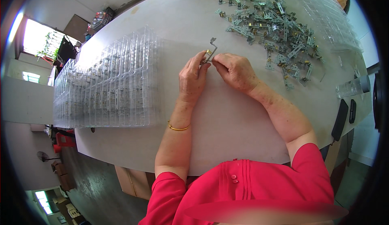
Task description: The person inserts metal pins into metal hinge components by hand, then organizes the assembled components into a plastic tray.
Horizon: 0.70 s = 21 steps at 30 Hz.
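My left hand (192, 77) grips a small bent metal bracket (213, 48) between thumb and fingers, above the middle of the table. The bracket is grey with a brass-coloured piece low on it, and its hooked end points away from me. My right hand (236, 71) is closed in a pinch at the bracket's near end, its fingertips close to my left thumb. What lies between the right fingertips is mostly hidden. At the far right a loose heap of similar metal brackets (279, 30) lies on the table.
Stacked clear plastic trays (152, 79) with metal parts in their slots stand on the left. More clear trays (328, 18) lie at the far right. Near the right edge are a clear bottle (350, 88) and a dark flat case (340, 119). The white table (235, 131) has a curved edge.
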Each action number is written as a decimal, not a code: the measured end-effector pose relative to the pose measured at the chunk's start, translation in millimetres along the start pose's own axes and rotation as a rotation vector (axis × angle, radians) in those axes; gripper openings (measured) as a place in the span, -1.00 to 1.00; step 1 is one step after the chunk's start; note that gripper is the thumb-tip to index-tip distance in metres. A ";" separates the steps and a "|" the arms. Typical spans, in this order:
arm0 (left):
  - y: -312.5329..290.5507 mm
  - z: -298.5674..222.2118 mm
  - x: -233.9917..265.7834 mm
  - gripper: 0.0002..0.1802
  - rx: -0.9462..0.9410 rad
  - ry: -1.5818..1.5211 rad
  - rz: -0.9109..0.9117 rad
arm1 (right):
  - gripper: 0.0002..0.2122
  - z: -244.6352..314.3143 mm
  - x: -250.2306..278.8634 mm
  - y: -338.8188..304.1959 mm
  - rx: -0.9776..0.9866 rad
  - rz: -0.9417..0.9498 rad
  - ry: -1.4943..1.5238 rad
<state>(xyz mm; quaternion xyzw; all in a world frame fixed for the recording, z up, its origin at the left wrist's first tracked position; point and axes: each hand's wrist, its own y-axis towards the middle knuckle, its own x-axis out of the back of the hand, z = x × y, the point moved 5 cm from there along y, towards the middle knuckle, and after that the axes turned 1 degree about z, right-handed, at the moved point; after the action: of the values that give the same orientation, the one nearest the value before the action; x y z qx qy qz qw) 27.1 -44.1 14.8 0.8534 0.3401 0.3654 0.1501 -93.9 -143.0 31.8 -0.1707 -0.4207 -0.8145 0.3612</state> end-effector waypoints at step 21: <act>0.2 1.6 6.7 -0.68 0.027 -0.001 -0.093 | -0.94 -13.6 -2.1 1.2 -0.221 -0.005 0.123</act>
<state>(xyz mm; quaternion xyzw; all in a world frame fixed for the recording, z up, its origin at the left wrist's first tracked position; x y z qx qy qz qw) 31.7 -39.7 17.2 0.8387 0.3845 0.3531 0.1555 -91.3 -153.5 23.3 -0.1583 -0.3059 -0.8656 0.3634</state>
